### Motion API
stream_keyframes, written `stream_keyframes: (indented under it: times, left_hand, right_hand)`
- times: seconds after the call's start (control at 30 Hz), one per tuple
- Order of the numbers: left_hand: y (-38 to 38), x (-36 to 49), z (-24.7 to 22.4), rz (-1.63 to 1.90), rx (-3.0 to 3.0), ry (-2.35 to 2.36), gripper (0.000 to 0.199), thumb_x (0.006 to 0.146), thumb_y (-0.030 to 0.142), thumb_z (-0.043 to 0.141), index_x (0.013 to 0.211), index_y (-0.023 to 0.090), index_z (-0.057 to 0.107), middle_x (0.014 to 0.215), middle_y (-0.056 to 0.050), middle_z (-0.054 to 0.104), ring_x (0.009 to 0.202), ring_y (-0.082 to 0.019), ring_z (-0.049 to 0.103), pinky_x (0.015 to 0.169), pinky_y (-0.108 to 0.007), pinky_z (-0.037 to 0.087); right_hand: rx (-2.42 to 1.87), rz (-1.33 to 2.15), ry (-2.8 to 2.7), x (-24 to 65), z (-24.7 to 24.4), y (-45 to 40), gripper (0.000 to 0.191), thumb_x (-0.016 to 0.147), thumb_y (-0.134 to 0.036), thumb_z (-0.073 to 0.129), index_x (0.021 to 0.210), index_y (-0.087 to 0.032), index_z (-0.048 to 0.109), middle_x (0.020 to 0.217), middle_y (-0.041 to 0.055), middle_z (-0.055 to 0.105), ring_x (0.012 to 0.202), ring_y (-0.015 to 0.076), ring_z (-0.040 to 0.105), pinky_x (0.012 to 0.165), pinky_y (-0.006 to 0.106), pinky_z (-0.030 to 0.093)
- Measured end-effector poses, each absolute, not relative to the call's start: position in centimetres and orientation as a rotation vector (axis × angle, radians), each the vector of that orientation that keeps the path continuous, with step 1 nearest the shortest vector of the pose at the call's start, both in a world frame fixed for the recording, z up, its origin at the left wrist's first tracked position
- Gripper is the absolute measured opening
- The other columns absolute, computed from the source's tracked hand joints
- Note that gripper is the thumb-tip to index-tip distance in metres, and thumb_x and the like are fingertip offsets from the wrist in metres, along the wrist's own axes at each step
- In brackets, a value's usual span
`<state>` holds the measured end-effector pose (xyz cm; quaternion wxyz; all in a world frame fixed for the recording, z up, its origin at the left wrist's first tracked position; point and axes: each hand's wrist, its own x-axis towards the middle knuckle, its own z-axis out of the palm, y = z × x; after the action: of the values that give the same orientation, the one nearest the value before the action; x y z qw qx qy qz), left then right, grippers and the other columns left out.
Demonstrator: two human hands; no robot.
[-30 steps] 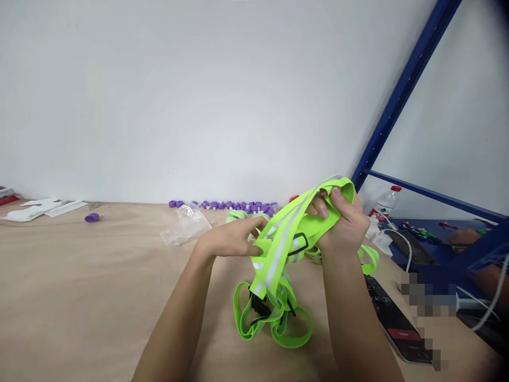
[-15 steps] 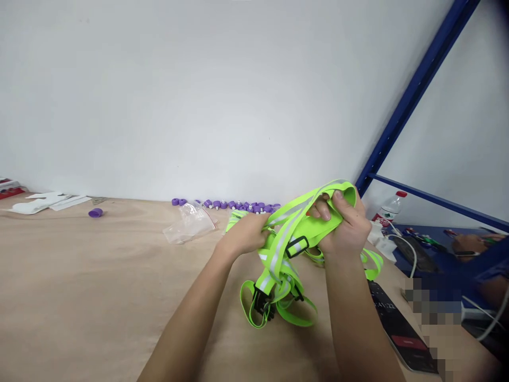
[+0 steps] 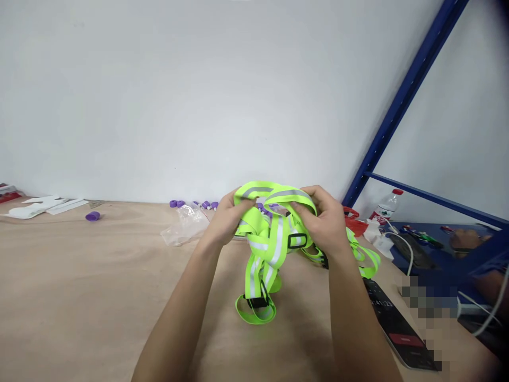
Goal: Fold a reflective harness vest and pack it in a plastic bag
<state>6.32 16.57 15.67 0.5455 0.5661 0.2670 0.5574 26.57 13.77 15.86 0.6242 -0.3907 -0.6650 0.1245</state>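
Observation:
A neon yellow-green reflective harness (image 3: 277, 244) with silver stripes hangs between my two hands above the table. My left hand (image 3: 227, 216) is closed on its upper left strap, thumb on the near side. Opposite it, my right hand (image 3: 326, 216) pinches the upper right loop of strap. A black slide buckle (image 3: 297, 241) shows at the middle, and a black clip (image 3: 257, 302) with a small strap loop dangles at the bottom. More green strap (image 3: 368, 260) lies on the table beyond my right forearm.
Purple caps (image 3: 207, 205) line the wall, beside a clear plastic bag (image 3: 185, 225). One purple cap (image 3: 93, 216) and white gloves (image 3: 35, 207) lie left. At right are a phone (image 3: 397, 323), a bottle (image 3: 387, 204), a red bag (image 3: 355, 225), a blue frame (image 3: 397, 116) and another person's hand (image 3: 466, 241).
My left hand has moved left and up to the upper strap. My right hand has shifted left. The harness top is now spread between both hands, its lower loops hanging closer together.

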Motion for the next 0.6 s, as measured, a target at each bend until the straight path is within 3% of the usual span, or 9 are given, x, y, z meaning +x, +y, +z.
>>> stream_keyframes:
  times: [0.1,0.23,0.4,0.6]
  left_hand:
    - [16.7,5.5,16.1,1.327,1.11,0.526,0.023,0.071,0.028,0.079,0.081,0.013,0.065,0.071,-0.001,0.064,0.059,-0.01,0.058,0.052,-0.019,0.048]
    - [16.6,4.8,16.6,1.294,1.028,0.358,0.026,0.073,0.026,0.082,0.091,0.015,0.067,0.074,0.002,0.064,0.06,-0.009,0.061,0.052,-0.016,0.054]
    - [16.1,5.0,16.8,1.299,1.015,0.243,0.033,0.071,0.019,0.083,0.1,0.017,0.066,0.089,0.0,0.069,0.073,-0.01,0.066,0.066,-0.019,0.059]
    - [15.9,5.4,16.8,1.353,1.003,0.24,0.04,0.069,0.018,0.086,0.102,0.018,0.064,0.091,0.002,0.07,0.074,-0.009,0.066,0.068,-0.02,0.058]
  right_hand:
    - [-0.973,0.313,-1.619,26.5,15.6,14.0,0.019,0.086,-0.037,0.072,0.093,-0.02,0.065,0.09,0.0019,0.069,0.084,0.0192,0.062,0.073,0.028,0.047]
    - [-1.011,0.377,-1.664,26.3,15.3,14.3,0.025,0.089,-0.042,0.069,0.099,-0.02,0.064,0.098,0.0033,0.07,0.091,0.0208,0.064,0.075,0.029,0.048]
    - [-1.002,0.462,-1.652,26.3,14.9,14.8,0.032,0.089,-0.047,0.068,0.107,-0.021,0.061,0.105,0.0044,0.068,0.095,0.0211,0.064,0.078,0.031,0.05]
    - [-0.921,0.263,-1.533,25.3,15.2,14.3,0.037,0.088,-0.044,0.071,0.116,-0.022,0.06,0.114,0.0069,0.066,0.103,0.0232,0.063,0.085,0.036,0.051]
